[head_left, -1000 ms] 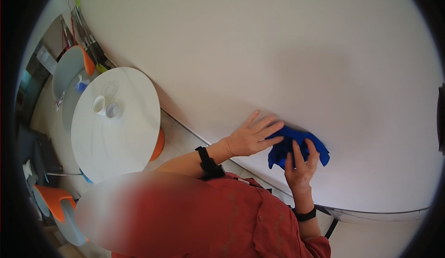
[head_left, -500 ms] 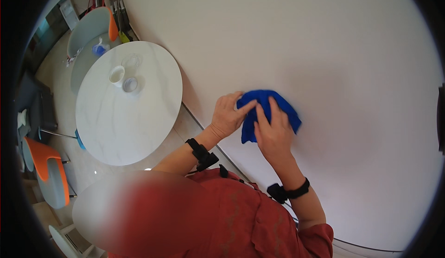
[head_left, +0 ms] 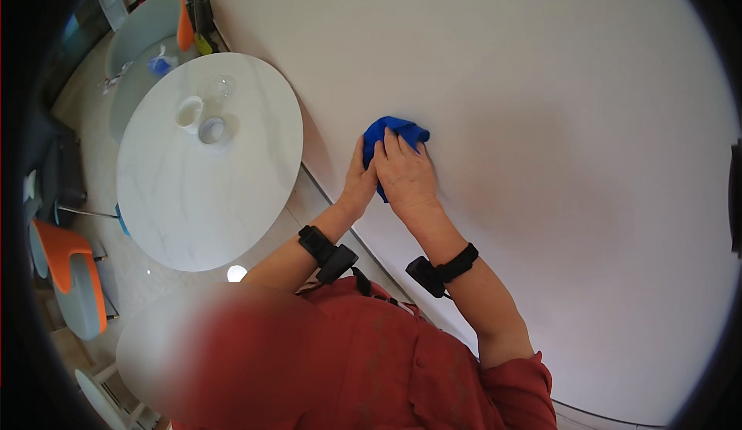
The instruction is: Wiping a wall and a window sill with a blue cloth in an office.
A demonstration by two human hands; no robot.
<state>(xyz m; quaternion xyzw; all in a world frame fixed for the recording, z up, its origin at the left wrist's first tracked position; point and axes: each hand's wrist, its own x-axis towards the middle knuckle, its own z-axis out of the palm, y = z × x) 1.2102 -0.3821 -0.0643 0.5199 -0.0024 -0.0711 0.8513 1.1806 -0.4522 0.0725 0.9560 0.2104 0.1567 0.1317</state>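
Plainly, the bunched blue fabric cloth [head_left: 375, 138] lies against the smooth off-white wall [head_left: 556, 159], up from the wall's lower edge — and both your hands are on it. Your left hand [head_left: 359, 185] closes on the cloth's left side, some fingers hidden; your right hand [head_left: 406, 173] holds it from the front, fingers bent over the folds, close against the left. You wear a black strap with a small black box [head_left: 335, 264] on your left wrist and a similar one on your right. Beyond your left arm stands a round white marble-patterned table [head_left: 201, 206]; toward its far edge sit an open white cup [head_left: 189, 113] and, just beside it, a short clear container [head_left: 212, 130].
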